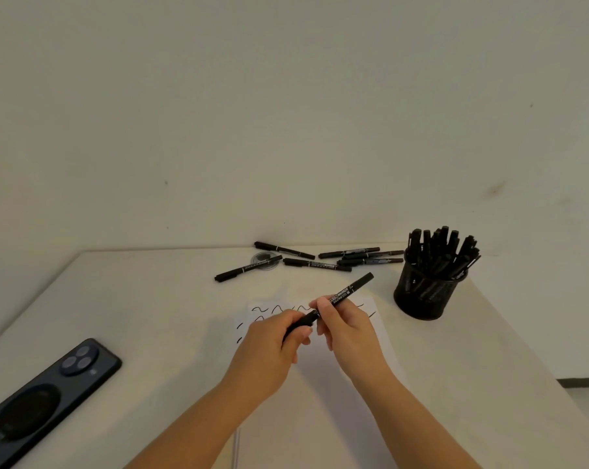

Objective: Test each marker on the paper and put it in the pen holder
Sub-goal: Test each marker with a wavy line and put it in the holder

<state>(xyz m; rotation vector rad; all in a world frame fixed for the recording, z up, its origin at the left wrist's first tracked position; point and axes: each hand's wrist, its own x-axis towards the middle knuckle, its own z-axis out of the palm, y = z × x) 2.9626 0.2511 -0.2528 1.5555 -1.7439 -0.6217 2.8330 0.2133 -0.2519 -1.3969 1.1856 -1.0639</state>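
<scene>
Both hands clamped on one marker point(333, 301) over paper point(323, 367): left hand point(269, 343) on cap end, right hand point(345, 328) on barrel. Risk: cap jerks free, tip smears fingers.

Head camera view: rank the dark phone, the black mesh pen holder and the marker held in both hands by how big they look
1. Dark phone, largest, though nearest the camera.
2. Black mesh pen holder.
3. Black held marker, slimmest.

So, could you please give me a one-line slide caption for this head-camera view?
Both hands, left hand and right hand, grip a black marker above scribbled white paper, beside a black mesh pen holder.
</scene>
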